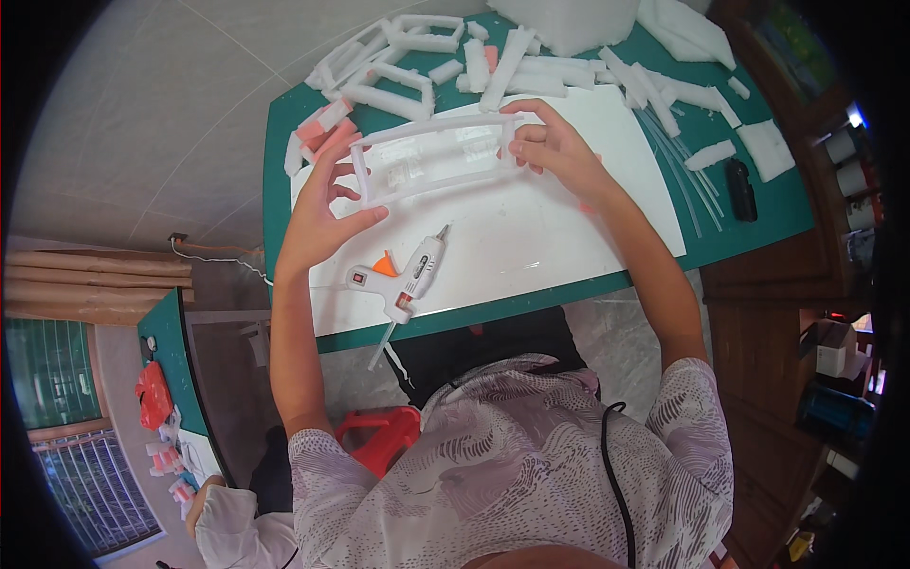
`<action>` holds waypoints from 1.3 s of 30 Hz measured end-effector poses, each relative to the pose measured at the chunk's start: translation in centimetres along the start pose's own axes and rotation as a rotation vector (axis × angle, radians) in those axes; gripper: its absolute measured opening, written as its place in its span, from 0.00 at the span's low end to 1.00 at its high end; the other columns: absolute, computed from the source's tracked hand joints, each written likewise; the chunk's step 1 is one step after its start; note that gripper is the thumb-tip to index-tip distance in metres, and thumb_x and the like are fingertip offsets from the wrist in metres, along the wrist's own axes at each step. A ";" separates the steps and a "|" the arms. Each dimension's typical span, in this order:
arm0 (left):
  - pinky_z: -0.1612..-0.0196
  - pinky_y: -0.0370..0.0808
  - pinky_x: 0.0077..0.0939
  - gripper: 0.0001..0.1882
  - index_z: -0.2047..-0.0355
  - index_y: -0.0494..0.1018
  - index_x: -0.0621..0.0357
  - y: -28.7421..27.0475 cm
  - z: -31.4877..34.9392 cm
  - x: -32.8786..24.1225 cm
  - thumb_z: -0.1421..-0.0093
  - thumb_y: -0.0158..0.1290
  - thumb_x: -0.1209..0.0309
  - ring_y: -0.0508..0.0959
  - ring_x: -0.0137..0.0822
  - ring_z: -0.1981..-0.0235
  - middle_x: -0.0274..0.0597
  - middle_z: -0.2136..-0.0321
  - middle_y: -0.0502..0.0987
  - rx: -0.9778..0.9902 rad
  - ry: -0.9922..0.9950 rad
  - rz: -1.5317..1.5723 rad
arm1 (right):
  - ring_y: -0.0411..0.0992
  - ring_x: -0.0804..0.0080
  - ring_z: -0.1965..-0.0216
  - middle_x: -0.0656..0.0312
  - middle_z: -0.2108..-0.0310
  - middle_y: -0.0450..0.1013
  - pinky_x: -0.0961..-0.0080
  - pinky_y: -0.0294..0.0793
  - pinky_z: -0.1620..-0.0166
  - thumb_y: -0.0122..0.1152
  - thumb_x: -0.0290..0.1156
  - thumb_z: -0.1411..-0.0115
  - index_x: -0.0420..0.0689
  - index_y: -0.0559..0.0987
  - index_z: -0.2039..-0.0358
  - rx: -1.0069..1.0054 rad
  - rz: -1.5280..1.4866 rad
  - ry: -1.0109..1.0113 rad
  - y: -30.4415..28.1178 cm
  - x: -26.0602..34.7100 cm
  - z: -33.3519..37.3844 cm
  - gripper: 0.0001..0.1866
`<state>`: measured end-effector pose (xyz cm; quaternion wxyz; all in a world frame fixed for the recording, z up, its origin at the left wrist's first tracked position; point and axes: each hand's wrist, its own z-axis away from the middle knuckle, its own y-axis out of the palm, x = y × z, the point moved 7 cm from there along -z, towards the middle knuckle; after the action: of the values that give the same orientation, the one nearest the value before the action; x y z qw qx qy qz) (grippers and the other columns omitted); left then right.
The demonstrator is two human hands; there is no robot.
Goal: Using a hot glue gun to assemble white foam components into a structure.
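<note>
A green table carries a white sheet that covers most of its near half and reaches its near edge. Along the far edge lie scattered white foam strips, with a few pink foam pieces toward the far left corner.

Above the sheet's far part, both hands hold up a white foam frame, a long rectangular piece with open windows. The left hand grips the frame's left end, thumb pressed against the near rail and fingers curled narrowly round the end bar. The right hand closes on the right end, fingers wrapped over the far rail and thumb beneath, a tight pinch.

A white glue gun with an orange trigger lies on the sheet near the table's near edge, just below the left hand, untouched. Clear glue sticks and a small black object lie toward the right edge.
</note>
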<state>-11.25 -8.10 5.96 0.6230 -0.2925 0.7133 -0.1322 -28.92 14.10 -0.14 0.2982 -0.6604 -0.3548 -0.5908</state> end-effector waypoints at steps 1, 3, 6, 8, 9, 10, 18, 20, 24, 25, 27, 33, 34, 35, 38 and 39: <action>0.54 0.73 0.31 0.48 0.36 0.60 0.59 0.0 0.1 0.1 0.57 0.70 0.70 0.72 0.39 0.46 0.47 0.35 0.61 0.003 0.007 -0.006 | 0.69 0.82 0.65 0.63 0.64 0.78 0.83 0.64 0.64 0.61 0.35 0.38 0.48 0.68 0.42 0.027 0.001 -0.011 0.2 0.3 0.1 0.25; 0.54 0.73 0.32 0.47 0.36 0.60 0.59 0.0 0.2 0.1 0.57 0.70 0.70 0.72 0.39 0.46 0.47 0.34 0.60 0.004 0.005 -0.002 | 0.69 0.82 0.65 0.63 0.64 0.78 0.83 0.64 0.64 0.61 0.35 0.39 0.48 0.68 0.42 0.031 0.010 0.000 0.4 0.4 0.1 0.25; 0.54 0.73 0.32 0.47 0.37 0.61 0.60 0.0 0.2 0.1 0.57 0.70 0.70 0.72 0.39 0.47 0.46 0.34 0.59 0.010 0.001 -0.001 | 0.68 0.81 0.66 0.63 0.65 0.77 0.84 0.64 0.64 0.59 0.34 0.39 0.48 0.68 0.42 0.027 0.032 0.024 0.6 0.7 0.3 0.25; 0.54 0.73 0.32 0.47 0.37 0.61 0.60 0.0 0.2 0.1 0.57 0.70 0.70 0.72 0.39 0.46 0.46 0.34 0.59 0.013 -0.007 -0.009 | 0.67 0.81 0.67 0.63 0.66 0.75 0.84 0.63 0.64 0.57 0.33 0.40 0.48 0.68 0.42 0.024 0.038 0.036 0.6 0.6 0.3 0.24; 0.54 0.73 0.31 0.47 0.37 0.61 0.60 0.0 0.2 0.1 0.57 0.70 0.70 0.72 0.39 0.46 0.46 0.34 0.59 0.007 -0.009 -0.003 | 0.68 0.81 0.67 0.63 0.65 0.77 0.84 0.64 0.64 0.59 0.34 0.39 0.48 0.69 0.42 0.025 0.032 0.033 0.5 0.5 0.2 0.24; 0.54 0.73 0.31 0.46 0.37 0.61 0.60 0.0 0.2 0.2 0.57 0.70 0.70 0.72 0.39 0.46 0.46 0.34 0.59 0.001 -0.011 0.004 | 0.69 0.82 0.66 0.63 0.64 0.79 0.83 0.64 0.64 0.61 0.35 0.39 0.49 0.70 0.42 0.027 0.027 0.030 0.5 0.4 0.2 0.24; 0.54 0.73 0.31 0.49 0.35 0.58 0.59 -0.2 0.1 0.1 0.57 0.70 0.71 0.72 0.39 0.46 0.45 0.33 0.58 0.000 -0.008 0.010 | 0.69 0.83 0.66 0.65 0.65 0.78 0.83 0.65 0.63 0.60 0.32 0.40 0.48 0.71 0.43 0.047 0.011 0.027 0.5 0.4 0.2 0.23; 0.54 0.73 0.31 0.49 0.34 0.58 0.59 -0.2 0.1 0.1 0.57 0.70 0.71 0.72 0.39 0.46 0.45 0.33 0.58 0.008 -0.003 0.012 | 0.69 0.83 0.66 0.65 0.66 0.78 0.83 0.65 0.63 0.60 0.32 0.40 0.48 0.71 0.43 0.044 0.016 0.036 0.5 0.5 0.3 0.23; 0.54 0.73 0.30 0.48 0.35 0.59 0.59 -0.1 0.1 0.3 0.57 0.70 0.71 0.72 0.39 0.46 0.45 0.32 0.56 0.014 0.011 0.016 | 0.68 0.83 0.67 0.66 0.66 0.78 0.83 0.64 0.63 0.60 0.32 0.40 0.48 0.71 0.44 0.046 0.011 0.033 0.5 0.2 0.2 0.23; 0.54 0.73 0.30 0.48 0.35 0.59 0.59 -0.1 0.1 0.2 0.57 0.70 0.71 0.72 0.39 0.46 0.45 0.31 0.55 0.013 0.013 0.007 | 0.68 0.83 0.67 0.65 0.66 0.78 0.83 0.64 0.63 0.61 0.31 0.41 0.49 0.72 0.44 0.046 0.008 0.034 0.5 0.2 0.2 0.23; 0.54 0.73 0.30 0.48 0.36 0.60 0.59 -0.2 0.1 0.1 0.57 0.70 0.71 0.72 0.39 0.46 0.45 0.31 0.55 0.014 0.013 0.007 | 0.68 0.83 0.67 0.66 0.66 0.78 0.83 0.64 0.63 0.61 0.31 0.41 0.49 0.72 0.44 0.047 0.012 0.035 0.5 0.3 0.3 0.23; 0.54 0.73 0.30 0.47 0.37 0.61 0.59 -0.3 0.3 0.3 0.57 0.70 0.70 0.72 0.39 0.46 0.45 0.31 0.54 0.020 0.011 0.009 | 0.65 0.81 0.68 0.66 0.70 0.74 0.83 0.62 0.63 0.58 0.30 0.41 0.46 0.70 0.44 0.047 0.032 0.041 0.8 0.6 0.2 0.23; 0.53 0.73 0.30 0.46 0.37 0.61 0.59 -0.2 0.3 0.4 0.57 0.70 0.70 0.72 0.39 0.46 0.45 0.31 0.54 0.022 0.008 0.010 | 0.65 0.81 0.68 0.66 0.70 0.74 0.82 0.62 0.63 0.58 0.30 0.41 0.46 0.70 0.44 0.048 0.036 0.043 0.8 0.6 0.3 0.23; 0.53 0.73 0.30 0.46 0.37 0.61 0.59 -0.2 0.4 0.4 0.57 0.70 0.70 0.72 0.39 0.46 0.45 0.31 0.54 0.022 0.008 0.010 | 0.65 0.81 0.68 0.66 0.70 0.74 0.82 0.62 0.63 0.58 0.30 0.41 0.46 0.70 0.44 0.048 0.037 0.043 0.8 0.6 0.3 0.23; 0.53 0.73 0.30 0.46 0.38 0.62 0.59 -0.2 0.5 0.4 0.58 0.71 0.70 0.72 0.39 0.46 0.46 0.32 0.56 0.020 0.005 0.003 | 0.65 0.81 0.68 0.66 0.70 0.73 0.83 0.62 0.63 0.58 0.30 0.41 0.46 0.70 0.45 0.043 0.029 0.044 0.7 0.4 0.3 0.22; 0.53 0.73 0.30 0.46 0.38 0.62 0.58 -0.1 0.5 0.4 0.58 0.71 0.70 0.72 0.39 0.46 0.46 0.33 0.57 0.022 0.002 0.004 | 0.66 0.82 0.67 0.66 0.69 0.76 0.83 0.63 0.63 0.59 0.30 0.41 0.47 0.71 0.45 0.057 0.025 0.040 0.5 0.2 0.3 0.22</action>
<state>-10.73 -8.33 5.62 0.6259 -0.2841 0.7129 -0.1390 -28.34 14.06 0.05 0.3314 -0.6441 -0.3570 -0.5898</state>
